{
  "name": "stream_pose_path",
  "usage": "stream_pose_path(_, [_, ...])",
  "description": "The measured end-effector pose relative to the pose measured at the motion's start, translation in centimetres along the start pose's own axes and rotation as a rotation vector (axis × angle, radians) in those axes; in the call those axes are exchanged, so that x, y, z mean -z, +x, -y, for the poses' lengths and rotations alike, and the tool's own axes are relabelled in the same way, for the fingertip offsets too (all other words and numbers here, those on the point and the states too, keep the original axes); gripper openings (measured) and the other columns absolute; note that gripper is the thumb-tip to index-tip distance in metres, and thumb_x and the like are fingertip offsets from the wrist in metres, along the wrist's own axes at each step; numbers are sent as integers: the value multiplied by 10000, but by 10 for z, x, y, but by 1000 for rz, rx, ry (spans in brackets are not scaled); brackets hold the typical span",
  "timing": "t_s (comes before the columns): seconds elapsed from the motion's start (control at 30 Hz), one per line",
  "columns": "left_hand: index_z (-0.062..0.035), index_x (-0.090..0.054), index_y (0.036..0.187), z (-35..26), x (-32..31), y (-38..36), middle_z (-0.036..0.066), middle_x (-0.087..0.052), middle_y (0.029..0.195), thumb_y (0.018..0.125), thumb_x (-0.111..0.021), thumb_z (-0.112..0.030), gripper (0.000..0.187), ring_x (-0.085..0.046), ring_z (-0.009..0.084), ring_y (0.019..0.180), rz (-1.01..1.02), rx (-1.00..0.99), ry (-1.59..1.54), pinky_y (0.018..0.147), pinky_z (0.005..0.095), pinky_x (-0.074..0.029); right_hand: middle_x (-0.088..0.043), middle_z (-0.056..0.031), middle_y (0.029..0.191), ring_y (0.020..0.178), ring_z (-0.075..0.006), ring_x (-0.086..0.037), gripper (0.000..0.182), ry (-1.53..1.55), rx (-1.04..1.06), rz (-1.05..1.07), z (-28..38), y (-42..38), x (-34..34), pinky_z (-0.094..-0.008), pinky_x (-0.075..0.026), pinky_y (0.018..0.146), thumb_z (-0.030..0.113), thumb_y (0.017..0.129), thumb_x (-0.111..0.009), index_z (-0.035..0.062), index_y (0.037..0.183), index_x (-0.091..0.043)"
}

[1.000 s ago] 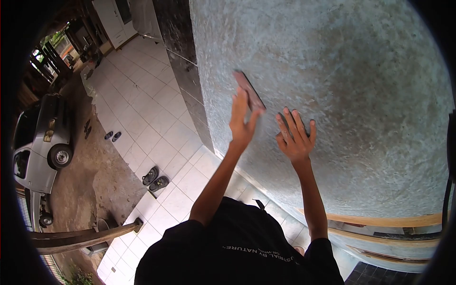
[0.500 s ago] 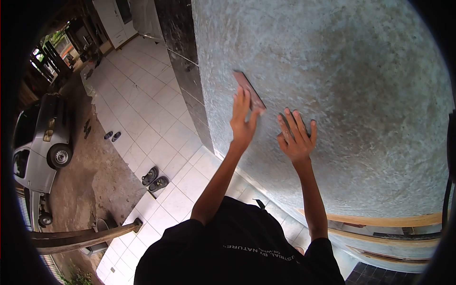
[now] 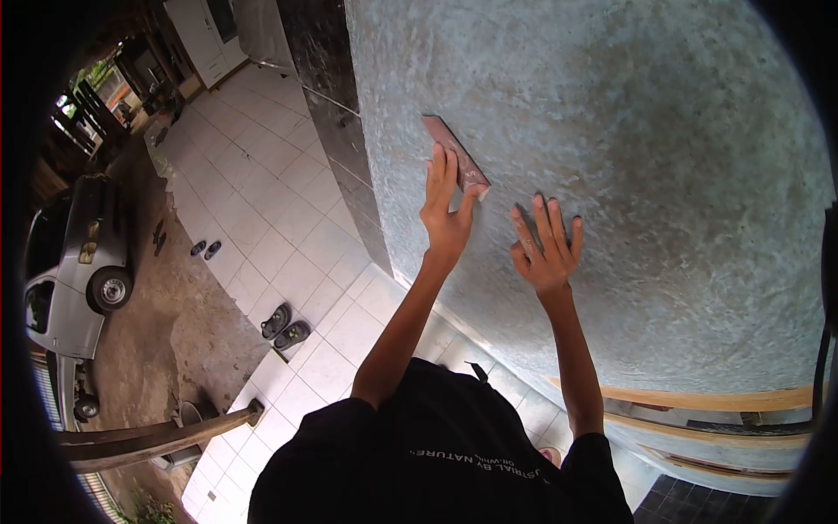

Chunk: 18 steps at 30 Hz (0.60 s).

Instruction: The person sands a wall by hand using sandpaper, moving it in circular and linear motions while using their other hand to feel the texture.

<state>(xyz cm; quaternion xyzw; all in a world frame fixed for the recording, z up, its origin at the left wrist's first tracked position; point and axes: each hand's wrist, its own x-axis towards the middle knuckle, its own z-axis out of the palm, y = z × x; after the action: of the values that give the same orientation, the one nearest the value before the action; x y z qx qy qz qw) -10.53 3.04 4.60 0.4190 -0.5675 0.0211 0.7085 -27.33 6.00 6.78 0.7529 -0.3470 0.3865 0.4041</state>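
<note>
My left hand [image 3: 447,210] holds a long, folded strip of reddish-brown sandpaper [image 3: 456,150] flat against a blue-grey mottled wall [image 3: 524,105]. Its fingers lie along the strip's left side and the thumb presses the lower right end, where faint printing shows. The strip slants from upper left to lower right. To the right, my right hand [image 3: 548,249] rests on the same wall with fingers spread and nothing in it. Pale dust marks some of its fingers.
Dark tiles [image 3: 327,113] border the wall's left edge. White floor tiles [image 3: 262,175] lie below, with black sandals [image 3: 284,327] on them. A silver vehicle [image 3: 74,262] stands on bare ground at left. A wooden beam [image 3: 166,437] is lower left; wood-edged openings [image 3: 698,403] are lower right.
My left hand and the sandpaper have shifted slightly up and left along the wall, and the blur on that hand has gone. My right hand stays in nearly the same spot.
</note>
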Motion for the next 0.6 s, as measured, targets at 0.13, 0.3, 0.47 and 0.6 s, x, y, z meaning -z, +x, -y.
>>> stream_pose_path(0.13, [43,-453,1351,-18,0,-35,224,-390,1441,803,-712,-37,612,-379,344,1345,55,70,-51,1111,481,-289,-609,-14,1290,1249,-191,-527,396,-3,6,-4,0,2,1,-449,-183,1157,201,861,-446,244,1187,-666])
stream_pose_path(0.3, [47,-460,1344,-22,-9,-58,249,-380,1439,789,-730,-44,624,-363,359,1352,153,17,-76,1111,508,-275,-606,-22,1294,1254,-199,-523,402,42,-18,7,-3,2,7,-474,-166,1157,182,856,-453,243,1194,-661])
stream_pose_path(0.47, [28,-457,1355,-9,-7,1,242,-361,1452,788,-729,-36,632,-360,351,1356,5,-24,-23,1115,488,-279,-607,-18,1293,1266,-192,-512,393,-3,-4,-7,-17,-3,18,-478,-162,1162,170,848,-457,238,1171,-671])
stream_pose_path(0.6, [19,-451,1365,-22,-10,-22,242,-370,1448,800,-723,-44,630,-353,356,1361,-17,130,-136,1116,489,-269,-612,-11,1285,1269,-182,-508,394,5,-12,4,-19,-6,21,-471,-166,1164,171,845,-457,240,1171,-669])
